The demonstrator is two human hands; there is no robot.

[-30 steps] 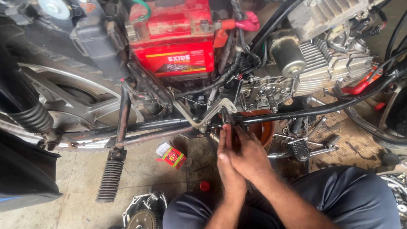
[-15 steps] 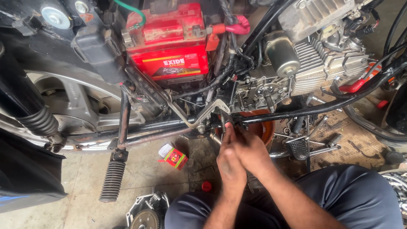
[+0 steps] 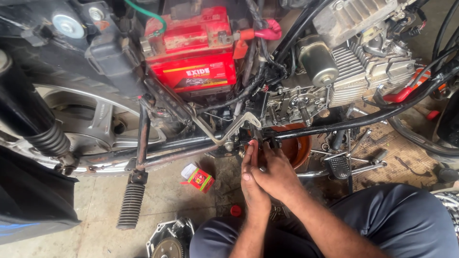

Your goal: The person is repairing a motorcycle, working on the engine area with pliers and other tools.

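now your left hand (image 3: 252, 184) and right hand (image 3: 275, 174) press together, fingertips pinching a small part under the engine (image 3: 306, 102), above the oil pan (image 3: 294, 145).

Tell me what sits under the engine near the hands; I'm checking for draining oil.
An orange-brown bowl-like pan sits under the engine. The black frame tube and right hand cover part of it; any contents are unclear.

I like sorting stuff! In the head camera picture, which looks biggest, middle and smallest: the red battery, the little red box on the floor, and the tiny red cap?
1. Red battery, biggest.
2. Little red box.
3. Tiny red cap, smallest.
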